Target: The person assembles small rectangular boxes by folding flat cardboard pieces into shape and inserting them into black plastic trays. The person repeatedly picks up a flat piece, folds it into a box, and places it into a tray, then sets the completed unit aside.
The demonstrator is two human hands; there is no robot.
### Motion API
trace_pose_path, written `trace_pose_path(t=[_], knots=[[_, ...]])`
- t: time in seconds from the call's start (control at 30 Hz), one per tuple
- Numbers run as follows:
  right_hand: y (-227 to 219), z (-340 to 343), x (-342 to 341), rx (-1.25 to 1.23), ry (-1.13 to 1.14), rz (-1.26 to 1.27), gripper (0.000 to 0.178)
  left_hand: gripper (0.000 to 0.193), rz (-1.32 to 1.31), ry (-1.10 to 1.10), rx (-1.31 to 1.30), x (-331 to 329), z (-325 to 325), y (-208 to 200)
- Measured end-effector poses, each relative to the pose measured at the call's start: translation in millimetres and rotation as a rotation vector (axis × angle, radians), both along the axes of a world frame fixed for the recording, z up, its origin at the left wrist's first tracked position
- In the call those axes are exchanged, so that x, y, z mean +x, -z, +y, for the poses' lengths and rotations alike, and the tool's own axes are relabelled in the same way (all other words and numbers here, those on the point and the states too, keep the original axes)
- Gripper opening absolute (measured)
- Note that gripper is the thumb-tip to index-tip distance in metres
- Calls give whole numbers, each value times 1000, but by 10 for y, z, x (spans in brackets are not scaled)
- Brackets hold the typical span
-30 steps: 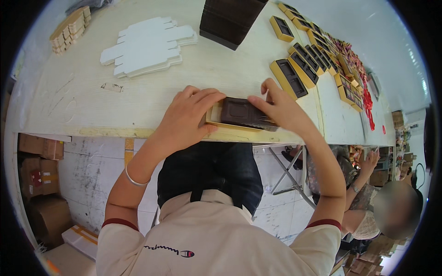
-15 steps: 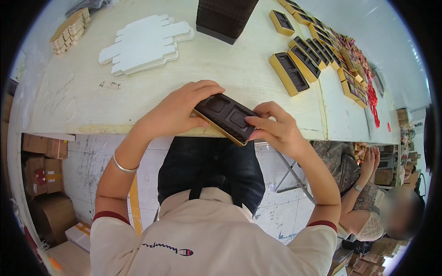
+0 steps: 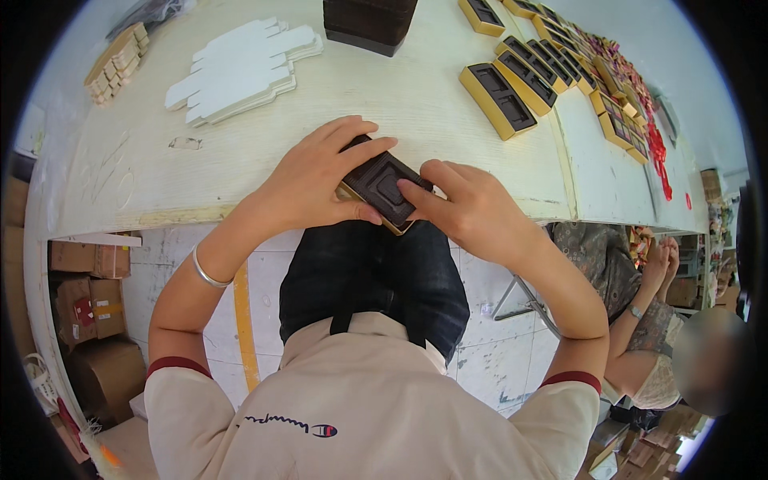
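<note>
A small gold box with a dark brown plastic tray (image 3: pixel 387 186) in it is held tilted at the table's front edge. My left hand (image 3: pixel 316 172) grips its left end, thumb on the near gold side and fingers over the far side. At the other end, my right hand (image 3: pixel 468 204) holds the box with its thumb pressed onto the tray; the fingers behind are partly hidden. Beyond the box, to the right, finished-looking gold boxes with dark trays (image 3: pixel 500 100) stand in a group. A tall stack of dark brown trays (image 3: pixel 370 30) stands at the back middle.
Flat white card blanks (image 3: pixel 240 72) lie stacked at the left, with folded cream card pieces (image 3: pixel 118 64) behind. Filled boxes (image 3: pixel 620 128) and red ribbon (image 3: pixel 660 160) lie far right. Another person (image 3: pixel 648 336) sits at the right. Cartons (image 3: pixel 104 380) are under the table.
My right hand has shifted its grip, its thumb now pressing further in on the tray. My left fingers reach further over the box, and the view has moved slightly.
</note>
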State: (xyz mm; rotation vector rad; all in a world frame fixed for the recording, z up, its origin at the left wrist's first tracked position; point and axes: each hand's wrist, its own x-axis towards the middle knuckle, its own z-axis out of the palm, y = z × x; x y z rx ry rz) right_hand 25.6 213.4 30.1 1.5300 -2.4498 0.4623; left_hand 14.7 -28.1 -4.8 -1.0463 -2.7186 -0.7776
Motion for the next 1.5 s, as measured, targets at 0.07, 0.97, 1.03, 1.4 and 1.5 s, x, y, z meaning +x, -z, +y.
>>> trace_pose_path(t=[0.07, 0.97, 1.03, 1.4, 1.5], knots=[[-33, 72, -60, -21, -41, -94, 41, 84, -38, 24, 26, -40, -27, 15], [548, 44, 216, -439, 155, -188, 42, 77, 205, -125, -154, 188, 62, 3], [460, 98, 65, -496, 103, -295, 38, 75, 125, -96, -148, 150, 54, -50], [-15, 34, -266, 74, -147, 3, 17, 75, 7, 19, -78, -64, 5, -79], [-41, -75, -270, 165, -188, 105, 9, 73, 4, 46, -44, -76, 80, -89]])
